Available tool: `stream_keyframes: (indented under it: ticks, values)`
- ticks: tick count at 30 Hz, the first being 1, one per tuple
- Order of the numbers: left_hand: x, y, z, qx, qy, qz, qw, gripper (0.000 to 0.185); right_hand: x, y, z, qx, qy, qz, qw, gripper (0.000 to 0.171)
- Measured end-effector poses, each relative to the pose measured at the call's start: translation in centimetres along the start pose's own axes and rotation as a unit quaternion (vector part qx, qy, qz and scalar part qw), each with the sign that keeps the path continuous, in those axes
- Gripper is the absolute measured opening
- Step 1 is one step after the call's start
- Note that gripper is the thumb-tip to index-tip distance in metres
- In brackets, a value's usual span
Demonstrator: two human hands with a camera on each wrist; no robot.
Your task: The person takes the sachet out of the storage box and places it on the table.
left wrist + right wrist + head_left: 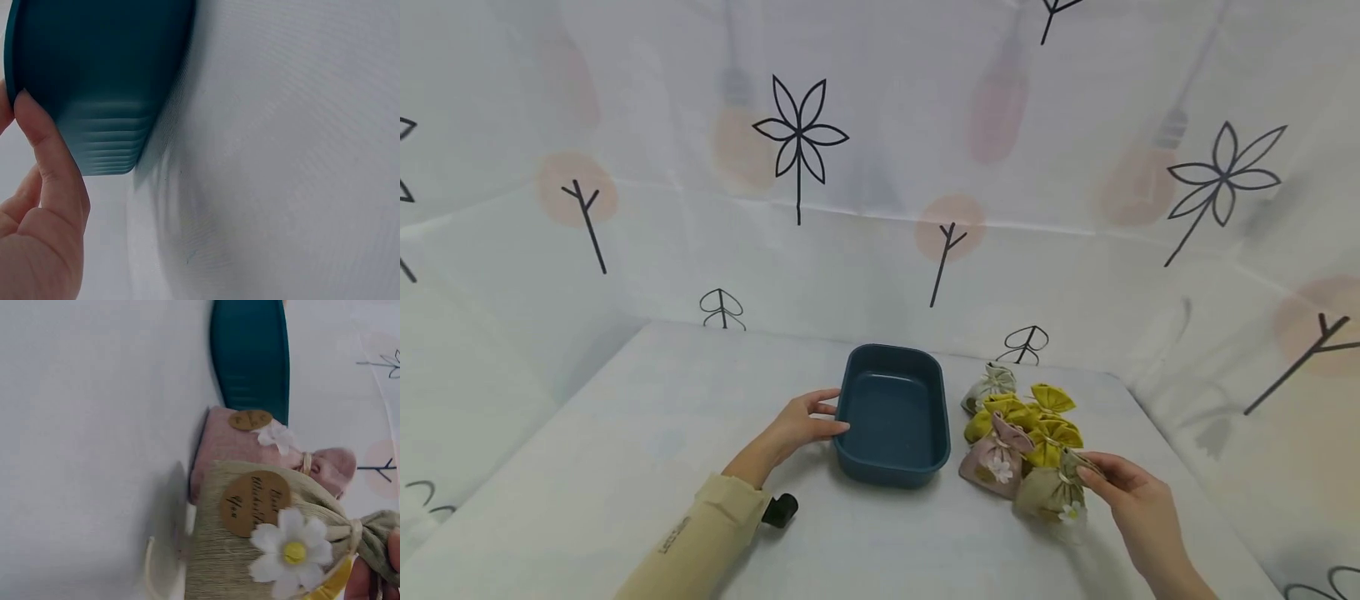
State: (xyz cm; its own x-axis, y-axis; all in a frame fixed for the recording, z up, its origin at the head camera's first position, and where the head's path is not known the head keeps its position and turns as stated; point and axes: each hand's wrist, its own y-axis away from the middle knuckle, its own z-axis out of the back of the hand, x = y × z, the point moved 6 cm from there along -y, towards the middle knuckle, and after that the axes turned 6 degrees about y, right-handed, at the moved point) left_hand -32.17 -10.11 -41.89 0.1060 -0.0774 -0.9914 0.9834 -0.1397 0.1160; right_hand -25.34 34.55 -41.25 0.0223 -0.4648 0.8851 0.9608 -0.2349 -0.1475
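A dark teal rectangular tub (892, 421) stands upright on the white-covered table. My left hand (805, 421) pinches its left rim; in the left wrist view one finger (39, 125) lies against the outer wall. At the right, my right hand (1138, 504) pinches the gathered neck of a sage-green drawstring pouch (1047, 493). That pouch carries a white flower and a round brown tag (255, 503) in the right wrist view. Close beside it sit a pink pouch (994, 458), several yellow pouches (1054, 437) and a pale grey-green pouch (992, 383).
A small black object (781, 510) shows beside the left sleeve (718, 521). White patterned cloth (880, 275) hangs behind the table and along its sides. The pouches lie to the right of the tub.
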Motion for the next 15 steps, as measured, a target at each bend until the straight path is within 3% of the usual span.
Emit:
stream_keyframes:
  ticks: [7, 15]
  values:
    - [0.0, 0.0, -0.2, 0.003, 0.0, 0.001, 1.0, 0.071, -4.7, -3.2, -0.5, 0.021, 0.057, 0.015, 0.998, 0.051]
    - [-0.1, 0.0, -0.1, 0.001, -0.002, -0.002, 1.0, 0.07, -4.4, -3.4, -0.4, 0.04, 0.073, -0.009, 0.996, 0.061]
